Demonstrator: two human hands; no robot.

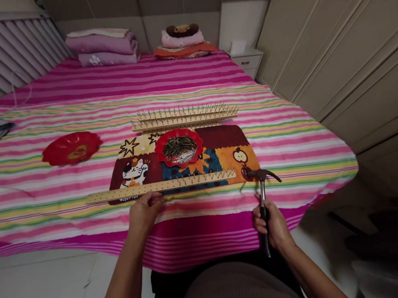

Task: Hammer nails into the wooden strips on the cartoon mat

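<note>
My left hand (146,214) has its fingers closed at the near edge of a long wooden strip (132,191); the fingertips are partly hidden. Nails stand upright along the strip's right part, while its left part shows rows of small holes. In my right hand (273,222) is a claw hammer (262,185), gripped by its black handle with the head up, close to the strip's right end. A red scalloped dish (159,157) full of loose nails sits just beyond the strip. Under dish and strip lies a patterned mat (222,137) with a cat and apples on it.
Several nail-studded wooden strips (185,120) lie together behind the mat. To the left is a red plate or lid (73,149). Everything rests on a bed with a striped sheet (65,196). Folded bedding (106,47) is stacked at the back, and a wardrobe (339,58) stands at right.
</note>
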